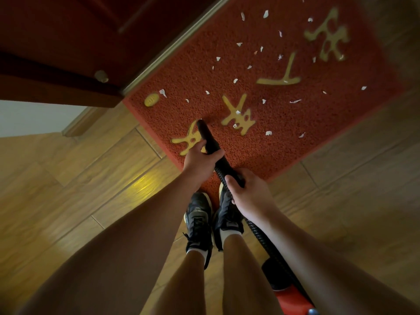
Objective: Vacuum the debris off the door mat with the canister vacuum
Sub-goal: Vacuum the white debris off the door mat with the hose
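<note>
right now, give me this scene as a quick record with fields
door mat: red, yellow characters, on wood floor
debris: white scraps scattered over the mat, mostly beyond the nozzle
nozzle: black, tip down at the mat's near-left part
left grip: holds the nozzle
right grip: holds the ribbed hose end
canister vacuum: red, partly in view near the feet

Red door mat (272,144): four large yellow characters (238,117), set in row from 7 o'clock to 1 o'clock, upside down to camera, blurred, not legible with certainty. Small yellow oval emblem (151,100) at mat's 9 o'clock corner: inner marks too small to read. Tiny side mark on left shoe (197,221): unreadable.
</note>
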Tool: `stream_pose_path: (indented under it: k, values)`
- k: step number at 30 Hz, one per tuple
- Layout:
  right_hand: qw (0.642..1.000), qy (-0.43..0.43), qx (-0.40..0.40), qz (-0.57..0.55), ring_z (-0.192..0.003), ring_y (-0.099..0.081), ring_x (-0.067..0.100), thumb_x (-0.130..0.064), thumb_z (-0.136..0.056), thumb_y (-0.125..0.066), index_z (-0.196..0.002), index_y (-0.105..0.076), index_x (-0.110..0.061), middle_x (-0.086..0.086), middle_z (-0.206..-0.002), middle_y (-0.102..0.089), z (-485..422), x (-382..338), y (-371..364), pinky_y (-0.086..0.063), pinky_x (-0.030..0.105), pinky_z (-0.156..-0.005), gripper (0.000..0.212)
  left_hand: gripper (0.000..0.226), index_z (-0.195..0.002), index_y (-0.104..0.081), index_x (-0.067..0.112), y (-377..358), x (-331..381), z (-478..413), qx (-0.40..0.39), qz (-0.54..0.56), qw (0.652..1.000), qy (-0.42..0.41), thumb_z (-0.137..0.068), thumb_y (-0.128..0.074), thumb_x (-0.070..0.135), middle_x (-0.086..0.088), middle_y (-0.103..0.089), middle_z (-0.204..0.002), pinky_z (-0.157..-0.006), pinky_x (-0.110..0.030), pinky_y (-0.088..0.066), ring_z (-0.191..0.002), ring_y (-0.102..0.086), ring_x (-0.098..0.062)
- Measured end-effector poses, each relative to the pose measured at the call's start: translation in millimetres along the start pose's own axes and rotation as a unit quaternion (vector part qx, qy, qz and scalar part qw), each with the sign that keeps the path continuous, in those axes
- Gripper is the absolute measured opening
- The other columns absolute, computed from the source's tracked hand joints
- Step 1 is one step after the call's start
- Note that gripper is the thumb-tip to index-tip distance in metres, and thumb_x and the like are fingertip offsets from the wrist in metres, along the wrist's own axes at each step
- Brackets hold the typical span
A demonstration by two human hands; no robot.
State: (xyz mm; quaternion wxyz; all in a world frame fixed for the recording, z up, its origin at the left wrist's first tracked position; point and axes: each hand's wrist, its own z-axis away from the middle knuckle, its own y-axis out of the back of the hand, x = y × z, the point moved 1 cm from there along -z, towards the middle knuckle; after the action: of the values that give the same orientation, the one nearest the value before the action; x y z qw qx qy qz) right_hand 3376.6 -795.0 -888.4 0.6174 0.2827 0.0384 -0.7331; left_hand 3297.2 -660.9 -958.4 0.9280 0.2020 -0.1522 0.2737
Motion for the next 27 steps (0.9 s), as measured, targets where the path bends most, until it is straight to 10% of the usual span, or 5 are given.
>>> stream_pose_path:
  k: [18,27]
  values:
    - [1.0,0.013,-0.02,0.011,-0.062,-0.069,0.024,-0.044,-0.1,-0.054,-0.102,-0.06,-0.019,0.004,-0.073,-0.068,-23,-32,3,-0.059,0.047,-0.061,0.026,0.072,-0.15,-0.047,0.021,24,28,-15,0.022,-0.015,1.0,-0.009,-0.088,-0.078,0.04,-0.001,-0.064,-0.122,-0.09,-0.046,-0.059,-0.097,-0.067,-0.02]
    - [1.0,0.008,0.005,0.016,-0.061,-0.068,0.022,-0.053,-0.094,-0.052,-0.101,-0.062,-0.025,0.001,-0.071,-0.069,-34,-47,-7,-0.059,0.046,-0.064,0.031,0.073,-0.149,-0.049,0.021,40,37,-31,0.02,-0.053,0.998,-0.038,-0.086,-0.078,0.045,-0.002,-0.066,-0.127,-0.068,-0.027,-0.05,-0.1,-0.067,-0.02]
